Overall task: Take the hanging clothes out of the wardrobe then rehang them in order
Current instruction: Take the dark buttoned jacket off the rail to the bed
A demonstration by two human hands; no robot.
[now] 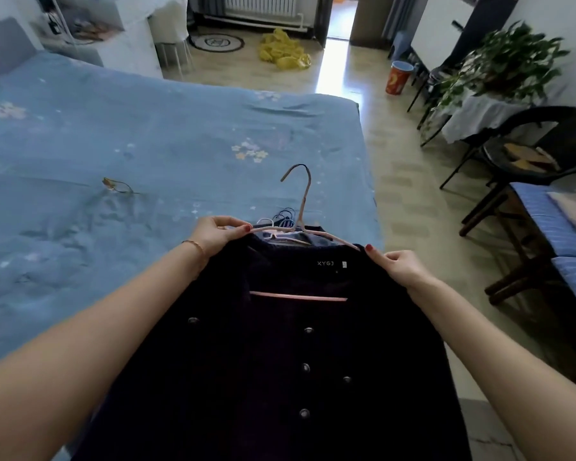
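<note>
A dark navy buttoned garment (280, 361) lies spread in front of me on the near edge of the bed (130, 144), with a pink wire hanger (301, 207) inside its neck and the hook pointing away from me. My left hand (218, 234) pinches the garment's left shoulder at the hanger's arm. My right hand (396, 264) pinches the right shoulder at the other arm. More hangers (281, 221), blue and white, lie under the collar beyond it, partly hidden.
A pair of glasses (118, 187) lies on the blue bedsheet to the left. To the right are a black chair (539, 154), a blue-cushioned bench (552, 227), and a potted plant (506, 64). A yellow cloth (285, 51) and a red bin (398, 78) sit on the floor.
</note>
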